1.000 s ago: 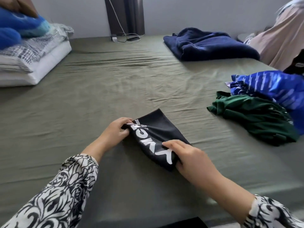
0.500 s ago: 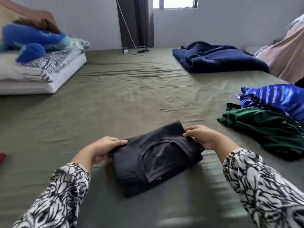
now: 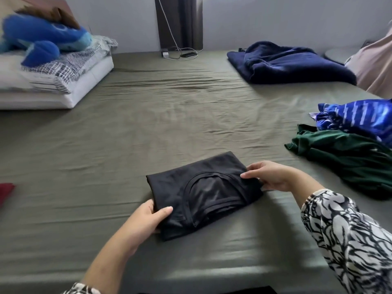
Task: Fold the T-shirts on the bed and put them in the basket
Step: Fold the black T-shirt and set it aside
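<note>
A black T-shirt (image 3: 199,187), folded into a compact rectangle with its collar facing up, lies on the olive-green bed sheet (image 3: 148,128) near the front edge. My left hand (image 3: 146,217) grips its near left corner, thumb on top and fingers underneath. My right hand (image 3: 269,175) pinches its far right corner. At the right edge of the bed a crumpled green T-shirt (image 3: 347,158) lies beside a crumpled blue striped T-shirt (image 3: 360,117). No basket is in view.
A navy blanket (image 3: 292,62) lies at the back right. White pillows (image 3: 53,81) with a blue plush toy (image 3: 42,41) sit at the back left. A charger and cable (image 3: 180,54) lie by the wall. A red cloth (image 3: 5,192) shows at the left edge.
The shirt was folded over from a printed strip into a collar-up rectangle. My left hand shifted from its far left edge to the near left corner. My right hand stays at the right corner.
</note>
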